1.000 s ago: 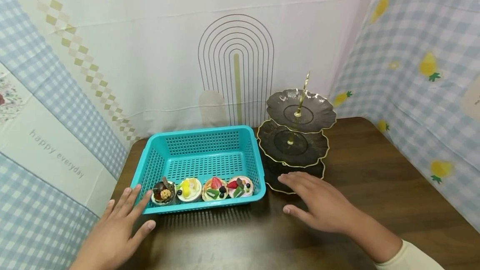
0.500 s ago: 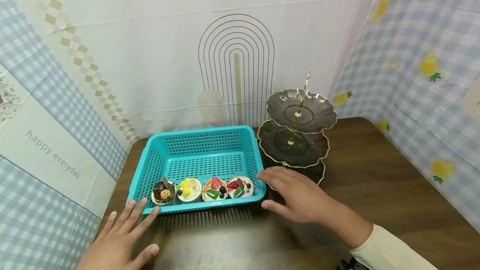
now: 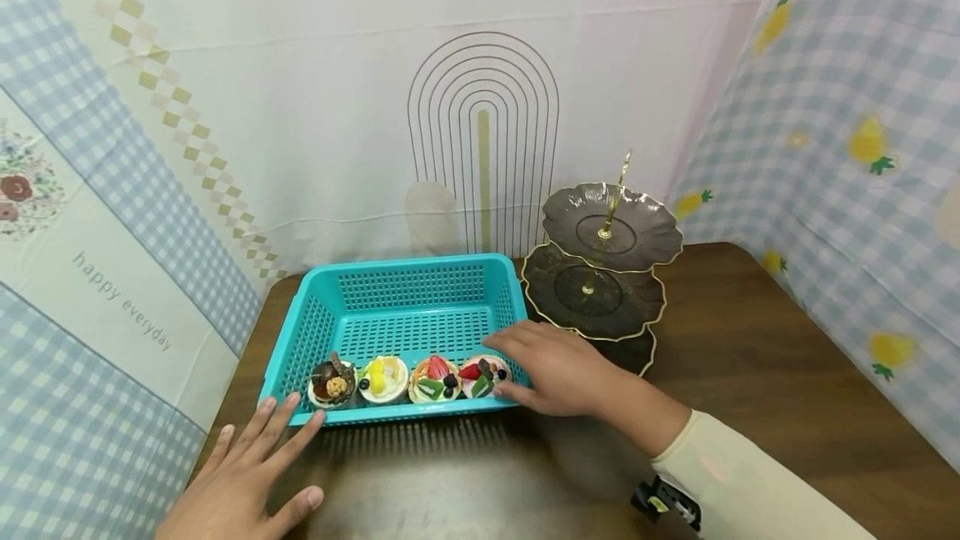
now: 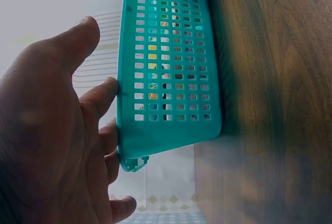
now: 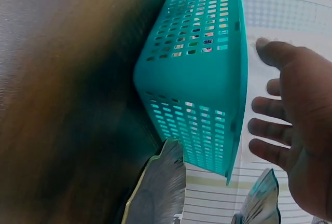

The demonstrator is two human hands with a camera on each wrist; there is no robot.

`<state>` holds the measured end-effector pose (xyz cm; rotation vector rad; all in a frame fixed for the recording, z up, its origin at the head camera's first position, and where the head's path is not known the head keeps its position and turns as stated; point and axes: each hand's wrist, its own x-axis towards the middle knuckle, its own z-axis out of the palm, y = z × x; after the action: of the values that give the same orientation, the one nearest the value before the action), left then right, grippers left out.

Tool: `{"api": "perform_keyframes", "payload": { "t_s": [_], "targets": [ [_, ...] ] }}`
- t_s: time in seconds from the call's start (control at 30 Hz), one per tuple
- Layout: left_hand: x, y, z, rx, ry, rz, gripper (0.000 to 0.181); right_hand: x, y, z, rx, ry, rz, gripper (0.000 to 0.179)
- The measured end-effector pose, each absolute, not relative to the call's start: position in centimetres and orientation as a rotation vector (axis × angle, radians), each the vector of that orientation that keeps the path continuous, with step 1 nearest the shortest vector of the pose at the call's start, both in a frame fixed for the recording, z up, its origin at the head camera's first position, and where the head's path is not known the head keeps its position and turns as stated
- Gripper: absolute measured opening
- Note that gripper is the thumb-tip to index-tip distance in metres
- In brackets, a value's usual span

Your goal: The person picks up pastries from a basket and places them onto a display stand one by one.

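A turquoise plastic basket point(image 3: 412, 264) stands on the wooden table with several small topped cakes in a row along its near side. From the left, they are a chocolate one point(image 3: 332, 382), a yellow-fruit one point(image 3: 383, 379), a strawberry one point(image 3: 434, 379) and a pink-cream one point(image 3: 480, 376). My left hand point(image 3: 243, 473) has its fingers spread at the basket's near-left corner, fingertips at the rim in the left wrist view. Over the right rim hovers my right hand point(image 3: 558, 369), fingers extended near the pink-cream cake; the right wrist view shows it above the rim, holding nothing.
Just right of the basket stands a tiered stand of dark, gold-edged plates point(image 3: 637, 236) with a gold upright rod point(image 3: 617, 190). Printed cloth point(image 3: 337, 107) hangs behind and on both sides. Brown tabletop point(image 3: 750, 373) extends to the right.
My right hand has moved left, from in front of the tiered stand to above the basket's right rim. My left hand has shifted only slightly, staying at the near-left corner.
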<state>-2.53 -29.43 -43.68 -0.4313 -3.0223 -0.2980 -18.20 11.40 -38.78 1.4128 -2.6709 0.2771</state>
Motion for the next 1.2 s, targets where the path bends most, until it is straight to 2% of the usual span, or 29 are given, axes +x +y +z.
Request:
{"api": "perform_keyframes", "payload": {
  "t_s": [0.43,1.2],
  "targets": [
    [-2.5,-29.3,-43.3,-0.397,-3.059,-0.301,0.074,-20.3,7.7,-38.2,1.394,-2.918,0.034,0.064],
    [-2.6,-29.2,-43.5,-0.377,-3.055,-0.277,0.072,-21.5,4.9,-39.8,1.340,-3.051,-0.337,0.045]
  ]
}}
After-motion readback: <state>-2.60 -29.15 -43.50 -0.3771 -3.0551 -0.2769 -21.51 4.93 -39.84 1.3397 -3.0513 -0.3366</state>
